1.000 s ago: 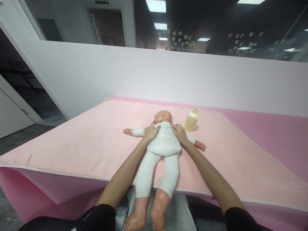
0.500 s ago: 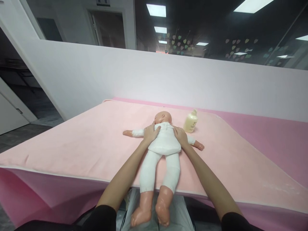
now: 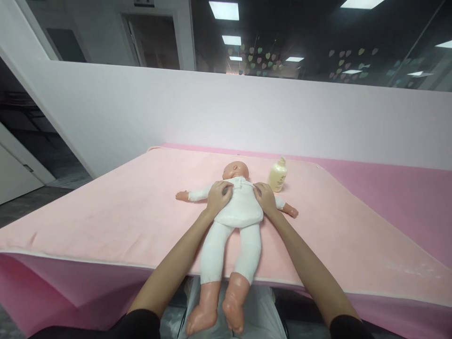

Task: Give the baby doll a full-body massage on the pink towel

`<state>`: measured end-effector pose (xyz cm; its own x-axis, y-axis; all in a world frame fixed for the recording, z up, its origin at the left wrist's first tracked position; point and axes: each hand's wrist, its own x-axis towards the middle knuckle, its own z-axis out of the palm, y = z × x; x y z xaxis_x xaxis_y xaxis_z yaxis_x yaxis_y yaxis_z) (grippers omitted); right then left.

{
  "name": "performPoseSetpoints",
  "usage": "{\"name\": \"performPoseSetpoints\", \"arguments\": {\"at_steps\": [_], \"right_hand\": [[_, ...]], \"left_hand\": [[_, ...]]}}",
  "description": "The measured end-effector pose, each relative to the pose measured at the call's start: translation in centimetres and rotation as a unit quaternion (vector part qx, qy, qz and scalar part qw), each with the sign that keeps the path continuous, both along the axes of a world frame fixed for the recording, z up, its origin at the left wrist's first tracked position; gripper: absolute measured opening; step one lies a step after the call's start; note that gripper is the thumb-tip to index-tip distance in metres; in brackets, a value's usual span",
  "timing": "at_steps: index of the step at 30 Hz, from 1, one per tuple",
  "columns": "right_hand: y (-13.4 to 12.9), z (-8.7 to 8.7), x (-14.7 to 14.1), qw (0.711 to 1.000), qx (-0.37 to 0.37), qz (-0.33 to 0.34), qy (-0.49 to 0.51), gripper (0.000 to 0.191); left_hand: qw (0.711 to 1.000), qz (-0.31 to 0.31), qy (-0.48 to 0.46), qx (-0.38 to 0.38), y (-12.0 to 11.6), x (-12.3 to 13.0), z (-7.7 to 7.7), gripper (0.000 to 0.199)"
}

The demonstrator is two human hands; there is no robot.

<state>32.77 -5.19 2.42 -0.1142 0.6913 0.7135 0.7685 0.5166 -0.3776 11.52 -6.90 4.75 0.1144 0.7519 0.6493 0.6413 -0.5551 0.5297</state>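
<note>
A baby doll (image 3: 238,207) in a white cloth body lies on its front, its bald head turned to the left and its feet hanging over the near table edge. My left hand (image 3: 219,197) is on the left side of its upper back, fingers curled and thumb bent inward. On the opposite side, my right hand (image 3: 265,197) grips the upper back near the shoulder in a similar curl. Some fingertips are hidden against the doll. Just beyond my right hand stands a pale yellow pump bottle (image 3: 277,176).
A light pink mat (image 3: 116,202) covers the table, with darker pink cloth (image 3: 395,193) at its right and back. A white wall (image 3: 226,113) rises behind, topped by dark glass with heart stickers. A doorway is at far left.
My left hand's fingers have drawn in from a flatter hold into a curl on the doll's upper back. My right fingers have curled more too. The view has shifted slightly.
</note>
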Motion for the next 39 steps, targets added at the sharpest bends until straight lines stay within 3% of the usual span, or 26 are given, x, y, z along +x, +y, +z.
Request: {"name": "performPoseSetpoints", "arguments": {"at_steps": [5, 8, 11, 18, 24, 27, 30, 33, 37, 39], "right_hand": [[-3.4, 2.2, -1.7, 0.992, 0.058, 0.099, 0.059, 0.039], [-5.3, 2.5, -3.4, 0.979, 0.081, 0.187, -0.03, 0.041], [-6.0, 2.1, -3.9, 0.959, 0.114, 0.222, -0.134, 0.043], [-5.9, 1.2, -1.3, 0.947, 0.134, 0.233, -0.174, 0.039], [-6.0, 0.6, -0.8, 0.958, 0.115, 0.185, -0.188, 0.036], [-6.0, 0.4, -1.4, 0.966, 0.099, 0.155, -0.181, 0.036], [-6.2, 0.4, -2.1, 0.978, 0.057, 0.151, -0.129, 0.038], [-6.5, 1.3, -2.4, 0.982, -0.048, 0.179, -0.031, 0.034], [-7.1, 3.2, -2.2, 0.945, -0.229, 0.222, 0.076, 0.032], [-7.2, 4.0, -2.0, 0.927, -0.279, 0.232, 0.089, 0.032]], "left_hand": [[0.998, -0.036, -0.012, -0.049, 0.6, -0.1, -0.1, 0.02], [0.995, -0.036, -0.052, -0.078, 1.2, -0.4, -0.5, 0.019], [0.991, -0.043, -0.094, -0.082, 1.5, -0.5, -0.9, 0.019], [0.992, -0.045, -0.099, -0.068, 1.4, -0.5, -0.9, 0.019], [0.99, -0.06, -0.112, -0.068, 1.4, -0.4, -0.9, 0.017], [0.976, -0.097, -0.158, -0.118, 1.3, -0.2, -0.6, 0.019], [0.948, -0.162, -0.187, -0.201, 0.8, -0.4, 0.2, 0.026], [0.927, -0.232, -0.14, -0.258, 0.0, -1.1, 1.5, 0.032], [0.921, -0.274, -0.039, -0.274, -0.7, -2.0, 2.7, 0.041], [0.926, -0.275, -0.003, -0.26, -0.9, -2.2, 3.1, 0.041]]}}
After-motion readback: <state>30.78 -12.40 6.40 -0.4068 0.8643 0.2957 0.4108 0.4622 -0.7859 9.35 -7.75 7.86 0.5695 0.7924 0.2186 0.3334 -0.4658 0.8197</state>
